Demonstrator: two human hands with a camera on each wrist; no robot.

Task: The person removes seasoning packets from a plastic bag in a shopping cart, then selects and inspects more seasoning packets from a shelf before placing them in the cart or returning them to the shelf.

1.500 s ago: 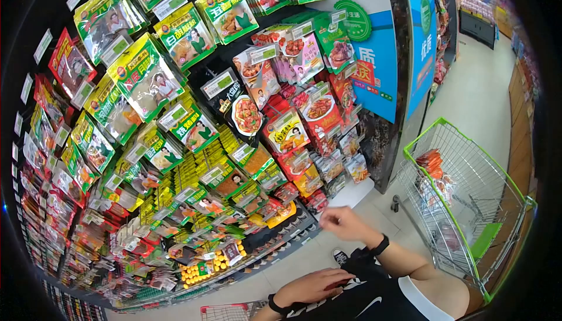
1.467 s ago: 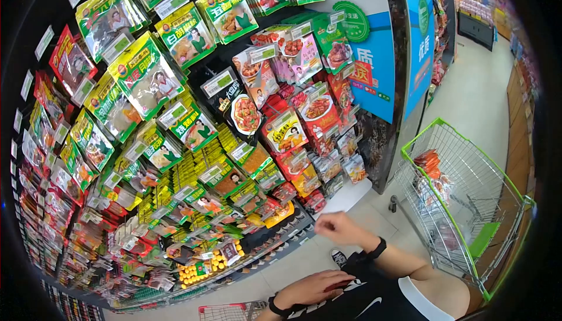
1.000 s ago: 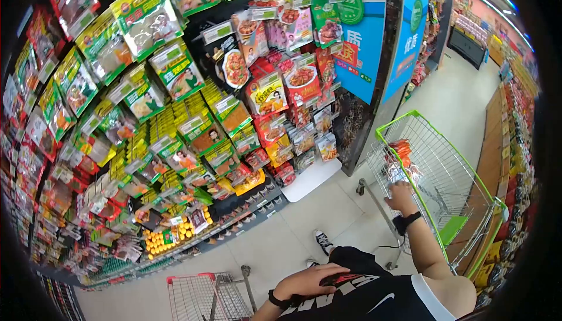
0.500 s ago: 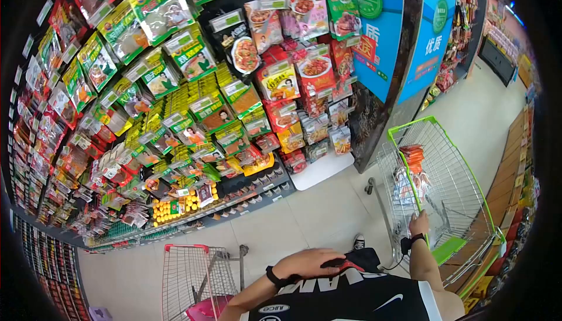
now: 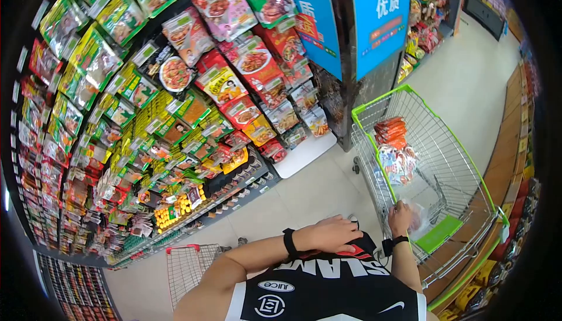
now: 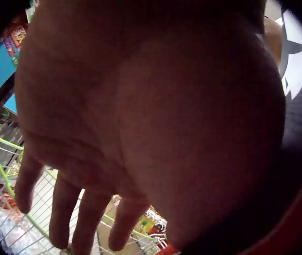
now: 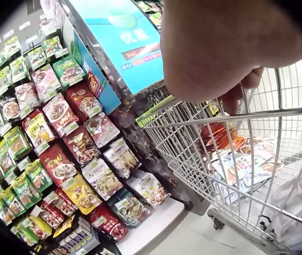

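Cart (image 5: pixel 439 234) stands by my curled right grip (image 5: pixel 400 218); I can't tell if it's held. My left grip (image 5: pixel 329 233) spreads empty.

There are two carts (image 5: pixel 439 234) (image 5: pixel 186 247) and two wristbands (image 5: pixel 290 242) (image 5: pixel 396 243).

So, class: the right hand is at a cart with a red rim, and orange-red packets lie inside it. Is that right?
Not quite: the cart at the right hand has a green rim, as the head view shows. Orange-red packets do lie inside it.
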